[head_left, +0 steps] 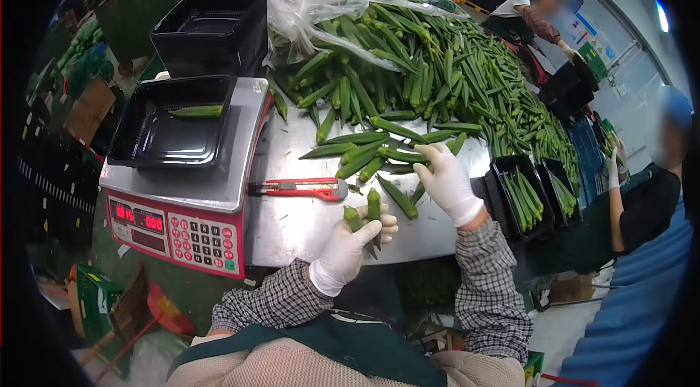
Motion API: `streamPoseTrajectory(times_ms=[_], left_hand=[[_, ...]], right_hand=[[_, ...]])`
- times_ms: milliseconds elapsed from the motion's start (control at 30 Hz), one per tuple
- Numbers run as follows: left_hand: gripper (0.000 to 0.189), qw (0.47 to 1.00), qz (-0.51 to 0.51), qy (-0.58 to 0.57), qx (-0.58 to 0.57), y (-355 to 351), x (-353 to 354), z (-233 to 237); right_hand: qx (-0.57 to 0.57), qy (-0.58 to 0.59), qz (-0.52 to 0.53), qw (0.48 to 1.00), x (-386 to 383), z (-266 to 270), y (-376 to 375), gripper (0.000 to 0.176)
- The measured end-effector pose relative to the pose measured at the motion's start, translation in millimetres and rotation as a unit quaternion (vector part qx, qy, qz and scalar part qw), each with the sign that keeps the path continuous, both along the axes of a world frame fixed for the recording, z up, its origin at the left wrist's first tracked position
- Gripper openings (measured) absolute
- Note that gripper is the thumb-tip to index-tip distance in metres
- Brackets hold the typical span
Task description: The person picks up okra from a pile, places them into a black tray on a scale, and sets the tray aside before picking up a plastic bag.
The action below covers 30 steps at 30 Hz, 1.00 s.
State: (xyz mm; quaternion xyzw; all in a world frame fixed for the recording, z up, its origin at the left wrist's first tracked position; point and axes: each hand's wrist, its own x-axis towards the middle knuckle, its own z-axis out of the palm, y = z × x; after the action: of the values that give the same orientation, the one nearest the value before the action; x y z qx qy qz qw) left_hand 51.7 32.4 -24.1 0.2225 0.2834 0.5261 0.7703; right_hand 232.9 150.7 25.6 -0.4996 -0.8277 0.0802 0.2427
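My left hand (346, 248), in a white glove, is closed around a couple of okra pods (373, 205) near the table's front edge. Ahead and to the right, my gloved right hand (446, 181) has its thumb and fingertips at the end of an okra pod (403, 156) lying among several loose ones. Behind them a large heap of okra (445, 59) covers the back of the metal table (292, 234). A red box cutter (302, 188) lies left of the loose pods. One pod (197, 111) rests in a black tray (171, 141) on the scale (175, 230).
Stacked black trays (211, 37) stand behind the scale. Clear plastic (292, 12) partly covers the heap. Two black trays of okra (519, 197) sit at the right. Two co-workers are at the right, one with a gloved hand (612, 168) near the okra.
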Motion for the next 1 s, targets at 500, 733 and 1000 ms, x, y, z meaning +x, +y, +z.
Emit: streamPoseTrajectory(times_ms=[500, 733, 1000], left_hand=[[0.045, 0.995, 0.024, -0.090, -0.044, 14.2, 1.1, -21.4], [0.068, 0.991, 0.043, -0.116, 0.057, 15.0, 6.9, -27.5], [0.044, 0.977, 0.057, -0.182, -0.099, 12.2, -5.1, -16.3]], right_hand=[[0.079, -0.150, 0.022, 0.985, -9.3, -27.7, 85.2, 0.030], [-0.063, 0.024, 0.076, 0.995, -39.7, 8.1, -49.0, 0.035], [-0.053, 0.070, 0.088, 0.992, -22.0, 14.9, -62.5, 0.016]])
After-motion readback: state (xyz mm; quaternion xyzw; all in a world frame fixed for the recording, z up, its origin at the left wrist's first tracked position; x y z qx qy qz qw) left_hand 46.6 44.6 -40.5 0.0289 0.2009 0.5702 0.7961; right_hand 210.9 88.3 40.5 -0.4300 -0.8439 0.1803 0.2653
